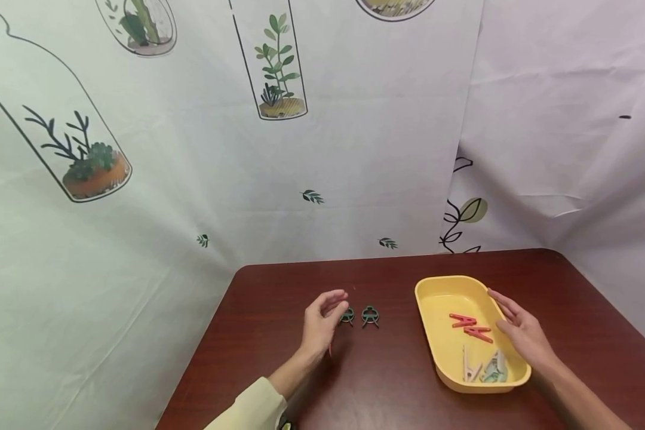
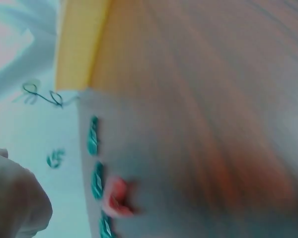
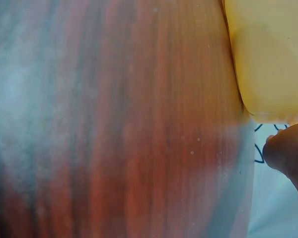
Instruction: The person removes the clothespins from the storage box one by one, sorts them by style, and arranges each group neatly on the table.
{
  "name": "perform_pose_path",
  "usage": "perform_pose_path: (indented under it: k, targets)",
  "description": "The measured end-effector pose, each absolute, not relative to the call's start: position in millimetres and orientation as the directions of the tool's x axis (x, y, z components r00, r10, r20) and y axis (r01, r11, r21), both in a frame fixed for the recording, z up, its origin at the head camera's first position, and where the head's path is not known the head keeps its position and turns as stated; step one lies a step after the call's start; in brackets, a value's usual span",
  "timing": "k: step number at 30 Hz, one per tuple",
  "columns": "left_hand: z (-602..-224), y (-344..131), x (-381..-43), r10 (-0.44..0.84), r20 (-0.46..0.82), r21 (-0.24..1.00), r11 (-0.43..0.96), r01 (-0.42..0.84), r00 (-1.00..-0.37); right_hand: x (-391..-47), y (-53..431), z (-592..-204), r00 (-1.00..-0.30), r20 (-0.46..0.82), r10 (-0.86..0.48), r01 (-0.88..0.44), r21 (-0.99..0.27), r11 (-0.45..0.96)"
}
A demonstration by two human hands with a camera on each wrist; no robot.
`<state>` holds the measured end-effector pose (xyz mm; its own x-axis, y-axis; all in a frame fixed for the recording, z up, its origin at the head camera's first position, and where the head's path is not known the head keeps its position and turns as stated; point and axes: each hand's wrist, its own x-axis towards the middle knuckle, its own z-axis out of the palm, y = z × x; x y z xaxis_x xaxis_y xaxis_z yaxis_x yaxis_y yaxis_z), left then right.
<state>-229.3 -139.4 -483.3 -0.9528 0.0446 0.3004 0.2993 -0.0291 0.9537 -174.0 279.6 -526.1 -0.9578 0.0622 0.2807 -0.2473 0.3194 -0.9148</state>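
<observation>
My left hand (image 1: 321, 322) is above the table's left part, its fingers loosely bent with nothing visible between them. Just beyond its fingertips are two green spring clips (image 1: 370, 316) with wire legs; the left wrist view shows a third green clip (image 2: 106, 226) in the same row. A red clip (image 2: 118, 197) is beside that row, mostly hidden behind the hand in the head view. My right hand (image 1: 525, 335) holds the right rim of a yellow tray (image 1: 435, 325), thumb over the inner side. Inside the tray are two red clothespins (image 1: 478, 334).
At the tray's near end are a whitish clothespin (image 1: 470, 370) and pale green clips (image 1: 495, 368). The dark red-brown table (image 1: 387, 382) has rounded far corners. A white cloth (image 1: 355, 167) printed with plants in jars hangs behind it.
</observation>
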Motion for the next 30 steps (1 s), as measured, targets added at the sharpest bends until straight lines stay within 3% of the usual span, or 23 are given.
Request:
perform_pose_path:
  k: [8, 17, 30]
  targets:
    - [-462, -86, -231, 0.129, 0.206, 0.967, -0.182, 0.181, -0.970, -173, 279, -525, -0.967, 0.248, 0.063, -0.212, -0.914, 0.346]
    - [-454, -24, -216, 0.252, 0.190, 0.937, -0.334, 0.099, -0.949, -173, 280, -525, -0.966, 0.250, 0.063, -0.213, -0.912, 0.352]
    - [-462, 43, -210, 0.202, 0.107, 0.955, -0.294, 0.044, -0.974, -172, 279, -525, -0.965, 0.253, 0.068, -0.213, -0.910, 0.355]
